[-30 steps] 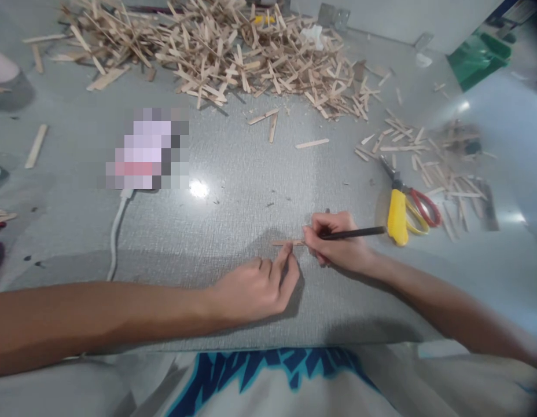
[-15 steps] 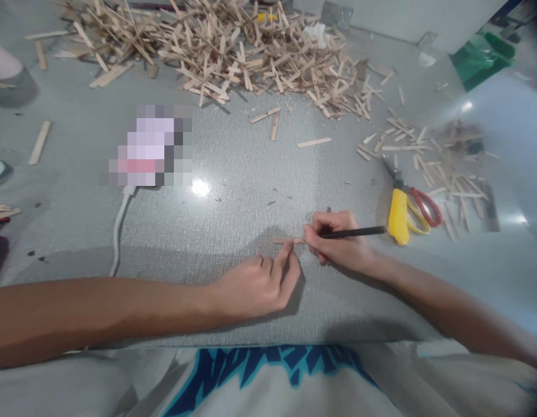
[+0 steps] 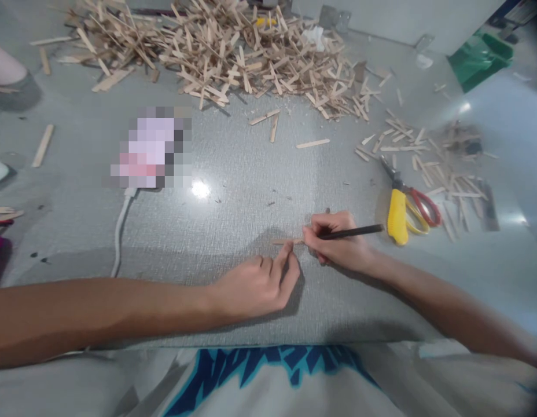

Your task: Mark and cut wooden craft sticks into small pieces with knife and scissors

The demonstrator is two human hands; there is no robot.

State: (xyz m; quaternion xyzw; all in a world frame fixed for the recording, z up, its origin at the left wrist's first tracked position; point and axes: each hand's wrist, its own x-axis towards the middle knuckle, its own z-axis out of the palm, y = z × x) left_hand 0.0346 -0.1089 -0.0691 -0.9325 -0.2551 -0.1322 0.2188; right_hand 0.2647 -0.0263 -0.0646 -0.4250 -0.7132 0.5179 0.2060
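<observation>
A thin wooden stick (image 3: pixel 282 241) lies on the grey, finely textured table (image 3: pixel 234 156), near its front edge and in front of the person, its length running roughly left to right. It is narrow, straight and pale brown, a touch duller than many of the loose sticks further off, and it sits in the soft shadow around the hands. Its left end shows bare; its right part runs up to the other hand's fingers, where the far end is hidden, and any marks on it are too small to make out. The left hand (image 3: pixel 257 288) rests with its index fingertip on the stick and the thumb bent close by; whether the two pinch it or merely press it down, I cannot tell. The right hand (image 3: pixel 335 240) is closed around a slim dark pen (image 3: pixel 355 231) in a writing grip, thumb and fingers together near its front. The pen is black and straight, with a brownish rear end slanting slightly up to the right; its tip is hidden by the fingers. Just beyond that rear end lies a cutting tool (image 3: pixel 397 217) with yellow and red handles, and a large heap of pale sticks (image 3: pixel 220 55) spreads along the back.
</observation>
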